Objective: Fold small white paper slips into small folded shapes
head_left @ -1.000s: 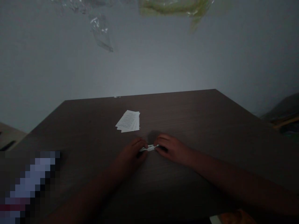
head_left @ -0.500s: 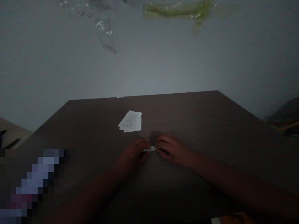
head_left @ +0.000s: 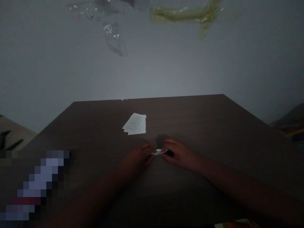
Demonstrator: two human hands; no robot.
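Note:
Between my two hands is a small folded piece of white paper (head_left: 158, 151), seen nearly edge-on above the table. My left hand (head_left: 142, 154) is closed on its left end, fingers above and thumb below. On its right end my right hand (head_left: 176, 151) pinches it, with a dark gap showing between fingers and thumb. The parts of the paper inside the fingers are hidden. Beyond my hands, slightly left, lies a fanned stack of printed paper slips (head_left: 136, 123).
The brown wooden table (head_left: 190, 117) reaches back to a grey wall (head_left: 166, 66). Clear plastic (head_left: 114, 36) and yellowish plastic (head_left: 180, 15) hang on the wall. A pixelated patch covers the lower left. Something white and orange (head_left: 234, 224) shows at the bottom edge.
The view has shifted slightly, so everything sits a little further right. My right hand's fingers and thumb have parted somewhat, and more of the folded paper shows between my hands.

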